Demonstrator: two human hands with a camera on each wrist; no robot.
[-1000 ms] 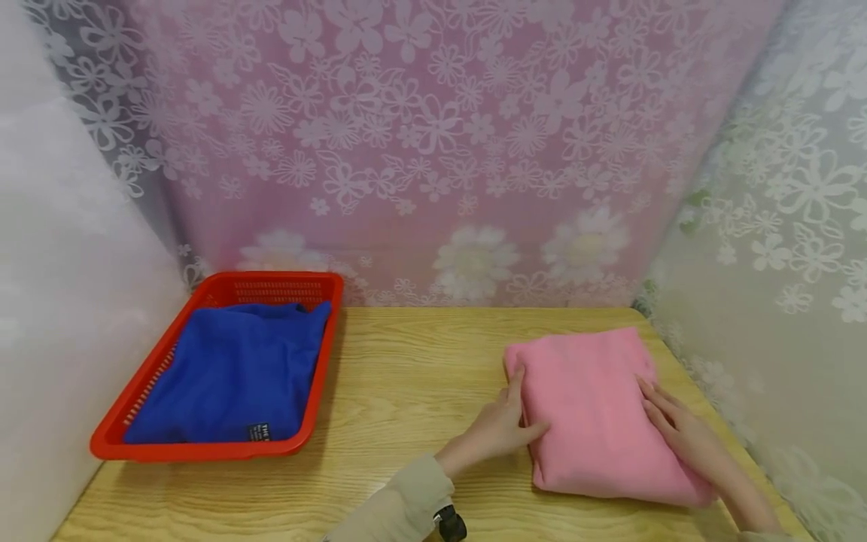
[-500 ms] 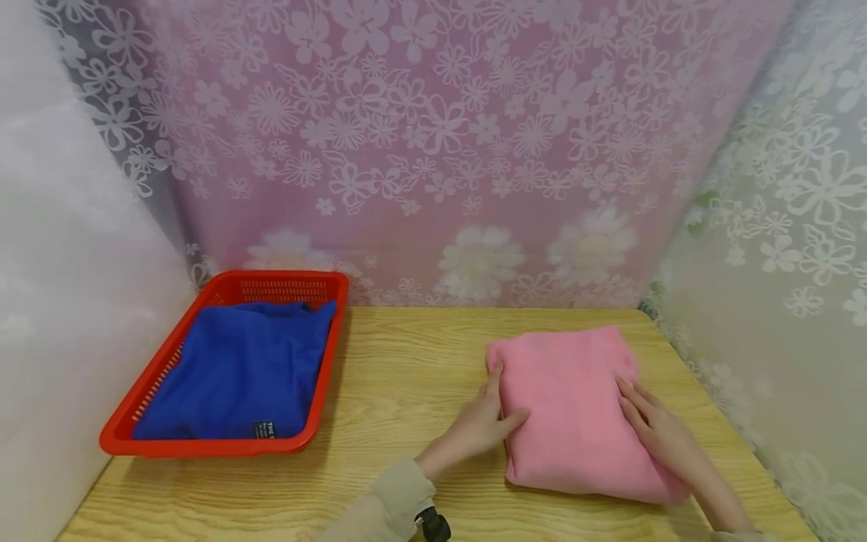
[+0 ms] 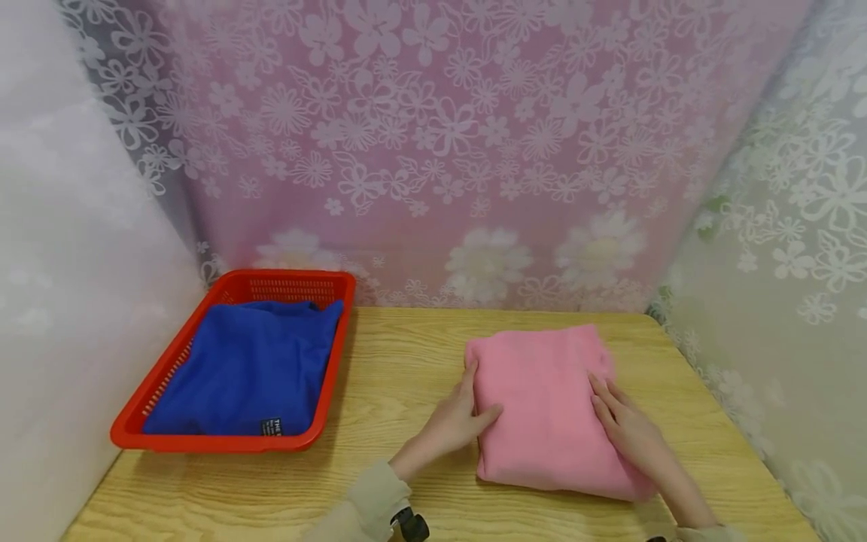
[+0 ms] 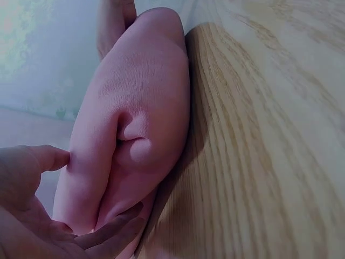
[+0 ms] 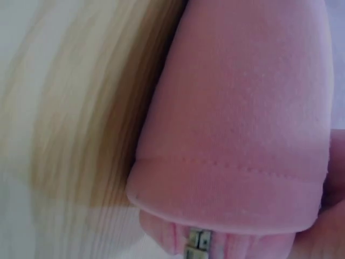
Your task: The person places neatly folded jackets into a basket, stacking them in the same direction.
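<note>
A folded pink jacket [image 3: 542, 414] lies on the wooden table, right of centre, in a thick squarish bundle. My left hand [image 3: 450, 421] grips its left side, thumb on top and fingers along the side. The left wrist view shows the jacket's rolled fold [image 4: 132, 140] between the thumb and fingers of that hand [image 4: 32, 210]. My right hand [image 3: 630, 429] holds the opposite side, with digits laid over the top; its other fingers are hidden. In the right wrist view, a stitched hem [image 5: 226, 189] shows, with a small metal zipper end [image 5: 198, 243] below it.
At the left stands a red plastic basket [image 3: 325, 391] holding a folded blue garment [image 3: 244, 369] with a dark label. Bare wood of the table [image 3: 400, 361] lies between basket and jacket. Flowered curtains [image 3: 406, 150] hang behind and at the sides.
The pink jacket has shifted left across the table, with both hands moving along on its sides. The basket appears slightly further right as the head view turns a little.
</note>
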